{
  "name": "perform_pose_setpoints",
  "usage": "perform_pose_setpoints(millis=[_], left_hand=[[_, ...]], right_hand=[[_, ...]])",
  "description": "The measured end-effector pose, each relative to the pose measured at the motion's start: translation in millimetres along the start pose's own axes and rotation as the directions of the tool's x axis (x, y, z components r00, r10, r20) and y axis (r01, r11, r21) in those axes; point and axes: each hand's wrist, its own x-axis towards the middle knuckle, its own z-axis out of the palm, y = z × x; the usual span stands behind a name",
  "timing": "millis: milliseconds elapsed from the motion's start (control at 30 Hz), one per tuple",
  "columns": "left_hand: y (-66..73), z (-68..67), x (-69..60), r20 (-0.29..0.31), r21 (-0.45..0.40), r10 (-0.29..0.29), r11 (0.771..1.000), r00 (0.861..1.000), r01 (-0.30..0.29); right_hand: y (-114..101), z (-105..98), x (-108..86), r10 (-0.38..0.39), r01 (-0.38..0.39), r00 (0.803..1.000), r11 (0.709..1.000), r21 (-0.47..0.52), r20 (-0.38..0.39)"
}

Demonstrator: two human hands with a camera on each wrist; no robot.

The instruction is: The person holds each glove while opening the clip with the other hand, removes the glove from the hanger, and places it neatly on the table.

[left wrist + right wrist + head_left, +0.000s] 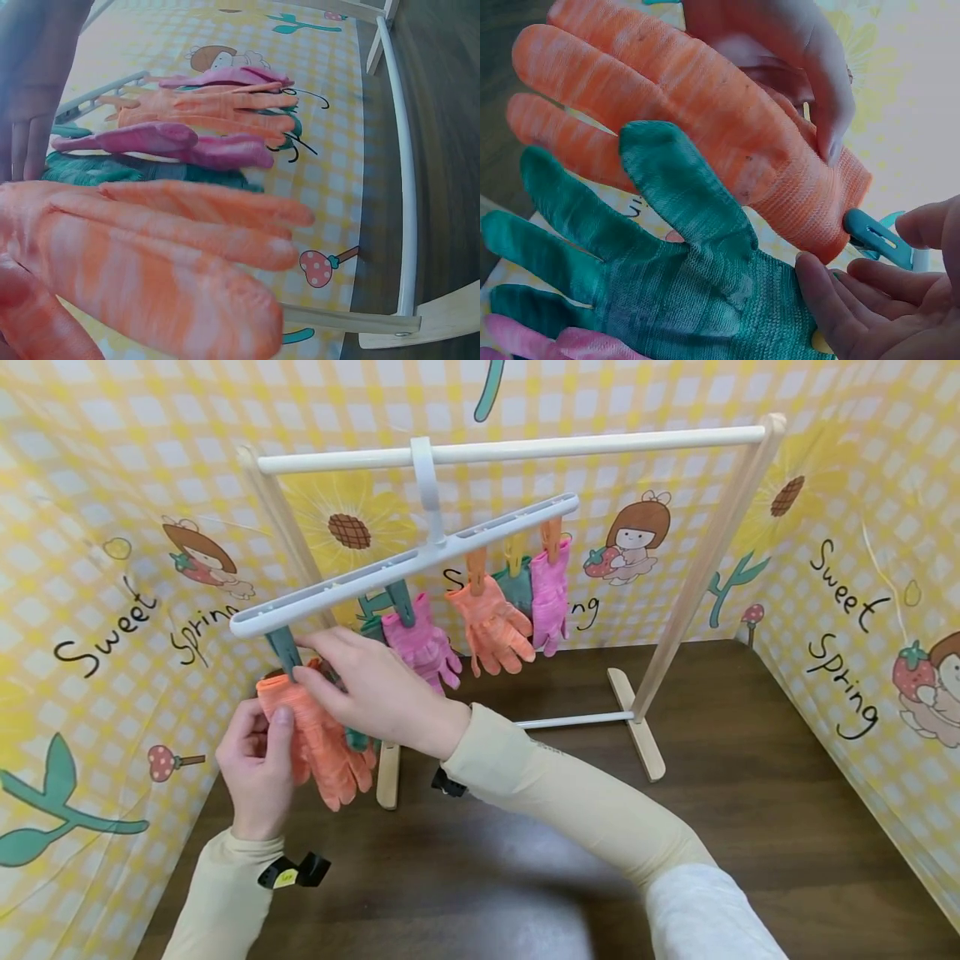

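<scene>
An orange knit glove (322, 735) hangs by its cuff from a teal clothespin (282, 650) at the left end of a white hanger (397, 568). My left hand (258, 760) pinches the cuff, thumb in front. My right hand (375, 689) is beside the clothespin; in the right wrist view its thumb and fingers lie loosely around the clothespin (881, 238), with a fingertip at the cuff edge. Close behind hangs a green glove (675, 292), mostly hidden in the head view. Farther along is a pink glove (423, 643) on another teal clothespin (401, 602).
Toward the hanger's right end hang another orange glove (495, 627), a green glove (516, 587) and a pink glove (551, 597), on orange and yellow clothespins. The hanger tilts from the white rod (600, 443) of a wooden rack (697, 560). Patterned cloth surrounds the dark tabletop (735, 760).
</scene>
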Motion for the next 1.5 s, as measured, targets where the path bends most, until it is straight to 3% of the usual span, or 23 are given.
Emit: perform_pose_setpoints(millis=[133,233,367,467,667,867,1033,1233,1500], left_hand=[[-1.7,-0.1,0.2,-0.003,-0.098,0.009,0.995,1.000,-0.009],[-2.1,-0.3,0.1,0.010,-0.125,0.014,0.992,1.000,-0.013],[-1.7,0.2,-0.6,0.027,-0.133,0.006,0.991,1.000,-0.003],[-1.5,0.9,-1.5,0.034,-0.121,-0.004,0.993,0.999,0.008],[-1.2,1.8,-4.6,0.065,-0.108,-0.003,0.994,0.998,0.010],[-0.8,2.7,-6.1,0.114,-0.111,0.015,0.994,0.993,-0.002],[0.9,4.5,-7.7,0.121,-0.094,0.018,0.996,0.992,-0.006],[3.6,9.2,-11.6,0.152,-0.102,0.046,0.994,0.987,-0.030],[5.9,15.0,-15.0,0.186,-0.173,0.078,0.984,0.979,-0.045]], right_hand=[[1,1,2.9,0.014,-0.013,1.000,0.999,0.033,-0.013],[2,1,4.5,0.020,-0.018,1.000,0.997,0.070,-0.022],[4,3,5.9,0.038,-0.031,0.999,0.975,0.219,-0.028],[4,4,6.0,0.088,-0.079,0.996,0.933,0.352,-0.012],[4,5,3.1,0.195,-0.177,0.981,0.840,0.513,0.019],[4,4,1.8,0.216,-0.192,0.976,0.749,0.634,0.040],[5,2,-2.1,0.211,-0.191,0.976,0.691,0.697,0.058],[4,-5,-11.3,0.212,-0.204,0.974,0.670,0.714,0.080],[-1,-12,-23.5,0.216,-0.214,0.972,0.673,0.708,0.087]])
